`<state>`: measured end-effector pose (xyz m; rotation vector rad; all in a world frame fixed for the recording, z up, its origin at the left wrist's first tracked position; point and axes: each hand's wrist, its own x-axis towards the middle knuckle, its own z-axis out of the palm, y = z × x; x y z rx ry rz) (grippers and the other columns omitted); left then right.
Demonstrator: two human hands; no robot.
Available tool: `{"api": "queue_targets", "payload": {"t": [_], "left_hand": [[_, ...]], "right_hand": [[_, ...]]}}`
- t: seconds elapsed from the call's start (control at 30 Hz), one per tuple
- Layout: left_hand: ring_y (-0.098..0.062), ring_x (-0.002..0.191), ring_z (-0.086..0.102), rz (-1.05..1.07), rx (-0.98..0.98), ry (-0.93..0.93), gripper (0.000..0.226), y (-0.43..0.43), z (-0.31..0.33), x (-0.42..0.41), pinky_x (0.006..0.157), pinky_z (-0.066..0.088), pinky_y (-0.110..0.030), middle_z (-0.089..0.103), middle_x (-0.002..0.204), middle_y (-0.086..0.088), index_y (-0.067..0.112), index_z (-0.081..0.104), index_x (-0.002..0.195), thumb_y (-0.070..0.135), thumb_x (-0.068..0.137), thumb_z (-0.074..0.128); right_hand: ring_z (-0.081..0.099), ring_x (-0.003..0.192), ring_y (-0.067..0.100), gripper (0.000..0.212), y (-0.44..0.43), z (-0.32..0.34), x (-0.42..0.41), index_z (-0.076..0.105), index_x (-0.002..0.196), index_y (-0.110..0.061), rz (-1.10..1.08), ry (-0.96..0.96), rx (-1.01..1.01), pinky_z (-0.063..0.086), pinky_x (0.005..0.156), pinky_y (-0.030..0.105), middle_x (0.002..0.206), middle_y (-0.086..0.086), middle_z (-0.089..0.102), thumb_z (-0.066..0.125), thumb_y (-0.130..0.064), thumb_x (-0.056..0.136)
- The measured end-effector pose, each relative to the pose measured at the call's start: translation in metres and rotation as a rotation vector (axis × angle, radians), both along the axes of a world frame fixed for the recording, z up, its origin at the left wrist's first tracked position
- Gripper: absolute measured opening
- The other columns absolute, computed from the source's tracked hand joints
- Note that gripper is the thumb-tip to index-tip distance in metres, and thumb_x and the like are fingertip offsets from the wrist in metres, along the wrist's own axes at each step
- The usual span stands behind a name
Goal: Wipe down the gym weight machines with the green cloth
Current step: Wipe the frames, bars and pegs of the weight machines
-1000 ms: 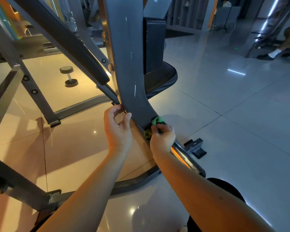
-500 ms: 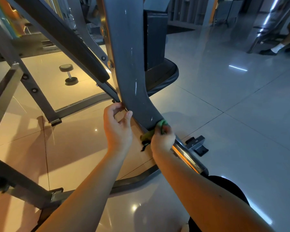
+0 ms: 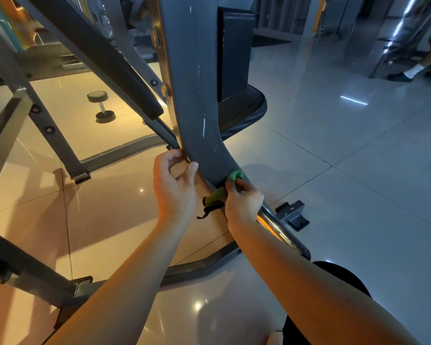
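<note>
Pinching the green cloth point(image 3: 218, 195), right hand point(image 3: 243, 202) holds it slanting down-left across the frame point(image 3: 197, 120).

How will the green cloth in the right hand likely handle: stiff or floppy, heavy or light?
Probably floppy: the green cloth bunches in the right hand, a dark end drooping below. Likely light, as one hand's grip alone presses it to the grey machine frame.

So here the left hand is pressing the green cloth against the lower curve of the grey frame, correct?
No, the hand is wrong: the head view shows the right hand pressing the green cloth against the lower curve of the grey frame. The left hand carries no cloth; it holds the frame's edge higher up.
</note>
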<state>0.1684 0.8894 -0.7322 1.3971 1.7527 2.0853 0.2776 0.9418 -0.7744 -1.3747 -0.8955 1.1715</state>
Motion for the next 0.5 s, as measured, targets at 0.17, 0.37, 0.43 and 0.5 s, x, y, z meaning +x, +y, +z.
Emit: {"api": "queue_targets", "payload": {"t": [0.17,0.37,0.43,0.5], "left_hand": [[-0.012,0.106,0.062,0.069,0.012,0.014,0.023,0.003,0.007,-0.009,0.094,0.051,-0.026,0.065,0.11,0.005,0.018,0.066,0.113,0.025,0.093,0.073],[-0.009,0.105,0.061,0.076,-0.031,-0.021,0.022,-0.002,0.017,-0.003,0.094,0.052,-0.022,0.065,0.108,0.011,0.017,0.066,0.113,0.025,0.093,0.073],[-0.006,0.104,0.061,0.069,-0.042,-0.042,0.021,-0.004,0.02,-0.002,0.093,0.052,-0.021,0.065,0.107,0.012,0.019,0.066,0.113,0.024,0.093,0.073],[-0.007,0.104,0.061,0.067,-0.034,-0.049,0.019,-0.006,0.021,-0.002,0.094,0.054,-0.028,0.066,0.107,0.009,0.02,0.066,0.111,0.024,0.093,0.072]], "right_hand": [[0.053,0.096,-0.011,0.012,-0.003,0.04,-0.002,0.069,0.105,-0.002,0.088,-0.174,0.395,0.043,0.076,-0.001,0.113,0.002,0.056,0.07,-0.004,0.093],[0.056,0.1,0.01,0.018,-0.001,0.009,0.016,0.066,0.112,-0.007,0.068,-0.218,0.161,0.051,0.084,0.009,0.112,-0.001,0.057,0.07,-0.008,0.094],[0.056,0.098,0.007,0.02,-0.003,0.015,0.016,0.066,0.114,-0.009,0.057,-0.199,0.151,0.051,0.079,0.006,0.113,-0.003,0.056,0.069,-0.01,0.095],[0.054,0.098,-0.001,0.016,-0.005,0.031,0.009,0.067,0.111,-0.01,0.088,-0.192,0.263,0.05,0.083,0.006,0.115,-0.005,0.054,0.069,-0.018,0.096]]}}
